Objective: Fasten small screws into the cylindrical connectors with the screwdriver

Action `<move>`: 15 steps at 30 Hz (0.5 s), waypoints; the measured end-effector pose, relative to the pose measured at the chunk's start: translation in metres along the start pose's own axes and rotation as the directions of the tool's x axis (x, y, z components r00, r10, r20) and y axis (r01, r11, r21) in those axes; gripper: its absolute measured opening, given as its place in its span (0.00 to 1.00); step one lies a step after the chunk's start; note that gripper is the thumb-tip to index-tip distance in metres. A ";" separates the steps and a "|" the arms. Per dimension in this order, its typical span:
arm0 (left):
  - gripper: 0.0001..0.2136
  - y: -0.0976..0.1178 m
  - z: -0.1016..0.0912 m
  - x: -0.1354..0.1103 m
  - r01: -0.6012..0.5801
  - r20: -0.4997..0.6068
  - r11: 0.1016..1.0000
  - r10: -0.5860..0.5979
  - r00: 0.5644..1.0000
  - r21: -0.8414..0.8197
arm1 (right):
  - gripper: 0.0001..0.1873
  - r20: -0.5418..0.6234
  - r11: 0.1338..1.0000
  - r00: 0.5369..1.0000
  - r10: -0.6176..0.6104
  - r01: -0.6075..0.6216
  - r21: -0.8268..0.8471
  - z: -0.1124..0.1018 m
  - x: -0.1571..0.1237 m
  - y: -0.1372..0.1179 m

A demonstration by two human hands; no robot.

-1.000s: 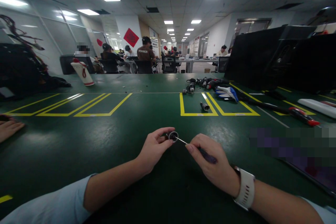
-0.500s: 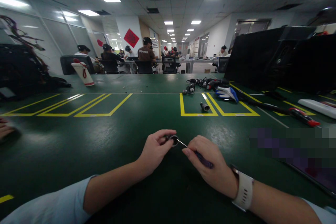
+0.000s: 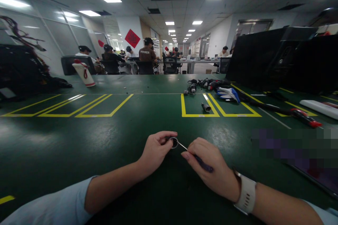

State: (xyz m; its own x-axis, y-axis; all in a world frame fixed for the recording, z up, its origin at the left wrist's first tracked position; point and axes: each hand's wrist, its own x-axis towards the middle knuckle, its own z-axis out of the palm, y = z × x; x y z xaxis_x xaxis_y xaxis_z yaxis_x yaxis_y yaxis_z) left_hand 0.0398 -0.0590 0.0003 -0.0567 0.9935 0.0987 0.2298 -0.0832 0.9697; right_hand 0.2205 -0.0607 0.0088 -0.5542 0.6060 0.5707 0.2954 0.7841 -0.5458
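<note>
My left hand (image 3: 156, 149) pinches a small round metal part (image 3: 173, 143) between thumb and fingers, its open ring end turned toward the right. In my right hand (image 3: 208, 161) is a screwdriver (image 3: 204, 164) with a dark purple handle, and its thin bright shaft points left into the ring's opening. The tip is hidden inside the part, so I cannot tell what it touches. Both hands are above the green table (image 3: 111, 147). A similar dark cylindrical metal part (image 3: 206, 107) lies on its side within a yellow-taped box beyond my hands.
Metal parts with cables (image 3: 196, 86) and a blue-and-white glove (image 3: 229, 94) lie at the back right. A red-and-black tool (image 3: 306, 117) is farther right, near dark computer cases (image 3: 264, 54). A white cup (image 3: 83, 73) stands at the back left. Several people sit beyond the table.
The ring part and the screwdriver have shifted slightly left, with the shaft still in the opening. Another person's hand at the left edge has gone from view.
</note>
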 end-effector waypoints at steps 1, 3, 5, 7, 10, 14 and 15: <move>0.12 -0.001 0.000 0.001 -0.006 0.001 1.000 0.006 1.000 0.000 | 0.09 -0.015 1.000 1.000 0.015 -0.014 0.009 -0.001 0.000 -0.001; 0.11 -0.004 -0.001 0.003 -0.013 0.003 1.000 0.014 1.000 -0.009 | 0.13 -0.049 0.996 0.996 0.078 -0.076 0.054 -0.007 0.002 -0.002; 0.11 -0.006 -0.002 0.004 -0.011 0.002 1.000 0.011 1.000 -0.016 | 0.19 0.000 0.965 0.980 0.199 -0.196 0.173 -0.014 0.005 -0.002; 0.11 -0.007 -0.003 0.005 0.002 0.006 1.000 -0.002 1.000 -0.013 | 0.22 0.172 0.882 0.939 0.296 -0.338 0.329 -0.021 0.008 0.000; 0.12 -0.008 -0.004 0.005 0.006 0.019 1.000 -0.006 1.000 -0.002 | 0.22 0.373 0.776 0.874 0.312 -0.461 0.430 -0.025 0.010 0.005; 0.12 -0.009 -0.003 0.005 -0.003 0.028 1.000 0.003 1.000 0.006 | 0.21 0.455 0.752 0.848 0.273 -0.483 0.449 -0.021 0.011 0.005; 0.12 -0.009 -0.003 0.005 -0.006 0.034 1.000 0.005 0.999 0.005 | 0.21 0.452 0.757 0.851 0.267 -0.476 0.447 -0.020 0.010 0.005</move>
State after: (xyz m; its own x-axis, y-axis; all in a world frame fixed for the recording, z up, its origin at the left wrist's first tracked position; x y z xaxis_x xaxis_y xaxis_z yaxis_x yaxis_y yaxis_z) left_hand 0.0346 -0.0534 -0.0073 -0.0227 0.9951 0.0964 0.2354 -0.0884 0.9679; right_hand 0.2321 -0.0480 0.0245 -0.7448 0.6644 0.0623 0.1392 0.2459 -0.9593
